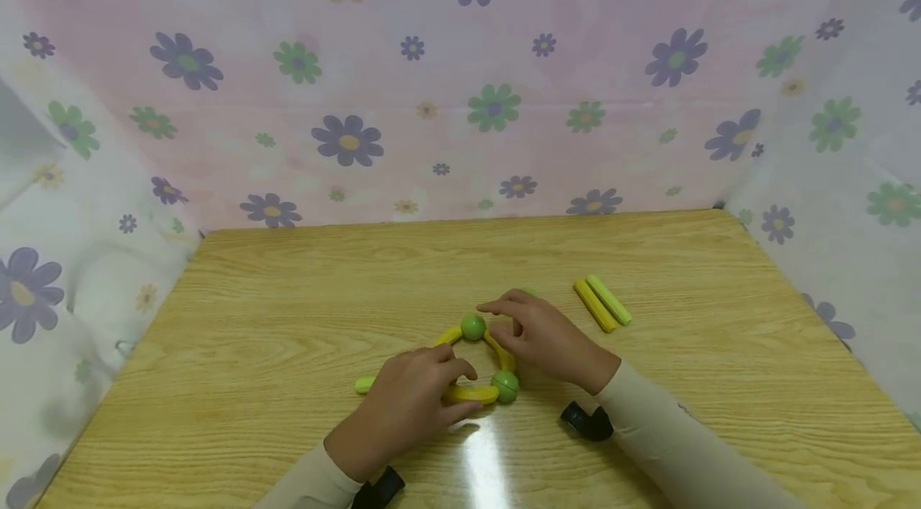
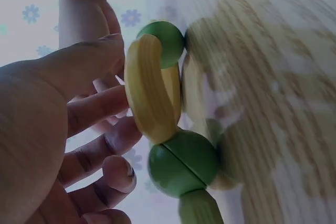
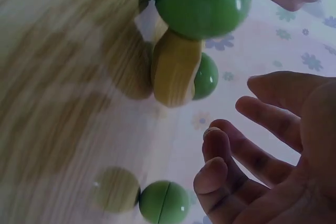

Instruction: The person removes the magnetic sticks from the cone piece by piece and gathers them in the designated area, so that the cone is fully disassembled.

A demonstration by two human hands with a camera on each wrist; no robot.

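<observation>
A ring of yellow curved bars [image 1: 471, 395] and green balls [image 1: 507, 386] lies on the wooden table. My left hand [image 1: 410, 397] is over its near left side, thumb and fingertips right at a yellow curved bar [image 2: 149, 90]. Past a green ball [image 2: 184, 163], a light green stick [image 1: 364, 385] sticks out to the left, partly hidden by that hand. With loosely bent fingers, my right hand [image 1: 543, 337] hovers at the ring's right side. The right wrist view shows its fingers apart from the yellow curved bar [image 3: 176, 72]. Another green ball [image 1: 473, 327] forms the far corner.
Farther right lie a yellow stick [image 1: 595, 306] and a light green stick [image 1: 608, 300], side by side. Behind my right hand is a loose green ball [image 3: 164, 203], mostly hidden in the head view. Flowered cloth [image 1: 460, 93] hangs around the table's back and sides.
</observation>
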